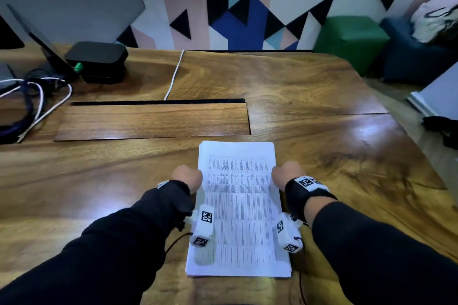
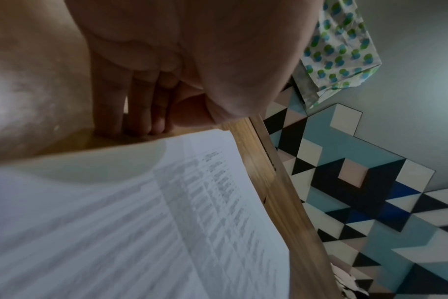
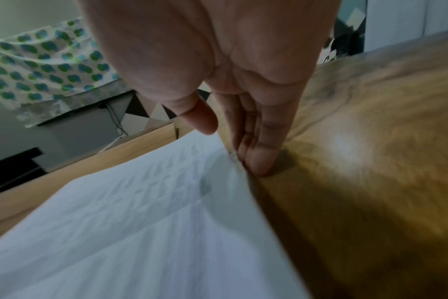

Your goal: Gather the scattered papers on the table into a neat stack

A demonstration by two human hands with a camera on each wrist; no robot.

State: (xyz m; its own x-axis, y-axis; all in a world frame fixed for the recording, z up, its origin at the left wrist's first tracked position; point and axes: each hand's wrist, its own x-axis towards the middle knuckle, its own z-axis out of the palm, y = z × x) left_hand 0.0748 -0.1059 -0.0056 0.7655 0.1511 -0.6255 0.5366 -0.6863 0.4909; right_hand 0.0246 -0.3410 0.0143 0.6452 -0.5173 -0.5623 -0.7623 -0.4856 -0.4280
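A stack of printed papers [image 1: 239,208] lies flat on the wooden table [image 1: 322,96], near its front edge. My left hand [image 1: 187,177] stands against the stack's left side and my right hand [image 1: 287,176] against its right side. In the left wrist view the left fingers [image 2: 138,113] point straight down with their tips on the table beside the paper [image 2: 141,212]. In the right wrist view the right fingers [image 3: 258,145] are straight too, their tips at the paper's [image 3: 153,222] edge on the table. Neither hand holds anything.
A black box [image 1: 98,60] and tangled cables [image 1: 34,104] sit at the table's back left. A white cable [image 1: 173,77] runs into a slot [image 1: 158,102] behind a wooden hatch lid [image 1: 153,121]. A green stool [image 1: 352,39] stands beyond the right edge.
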